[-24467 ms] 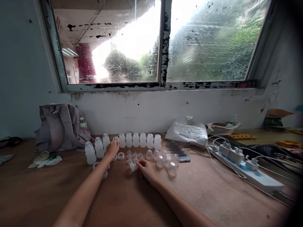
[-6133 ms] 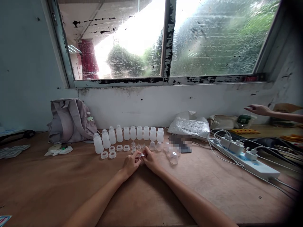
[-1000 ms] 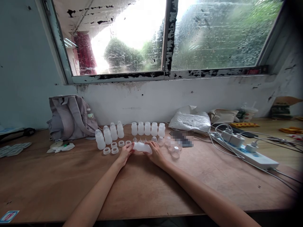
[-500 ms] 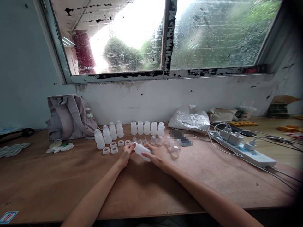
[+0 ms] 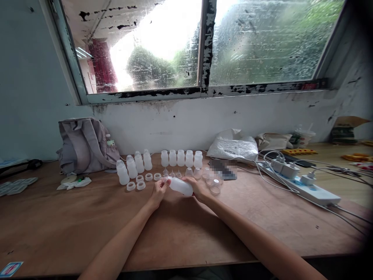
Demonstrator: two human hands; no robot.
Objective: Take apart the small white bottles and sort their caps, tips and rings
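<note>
A frosted white bottle (image 5: 181, 186) is held tilted nearly level above the table, its narrower end to the left. My left hand (image 5: 159, 190) pinches that left end. Around the right end, the base, my right hand (image 5: 196, 187) is wrapped. Just behind the hands lie clear nipples (image 5: 172, 174), clear caps (image 5: 197, 173) and white rings (image 5: 141, 185). Several capped bottles (image 5: 132, 167) stand to the left, and several bottles without caps (image 5: 181, 158) stand in a row at the back.
A grey backpack (image 5: 84, 144) leans on the wall at the left. A silver bag (image 5: 233, 147) lies at the back right, beside a power strip (image 5: 314, 193) with plugs and trailing cables. A blurred dark object (image 5: 230, 171) lies near the caps.
The bottle has shifted a little to the right and turned closer to level. My right hand has moved right, round its base, and my left hand has moved slightly right.
</note>
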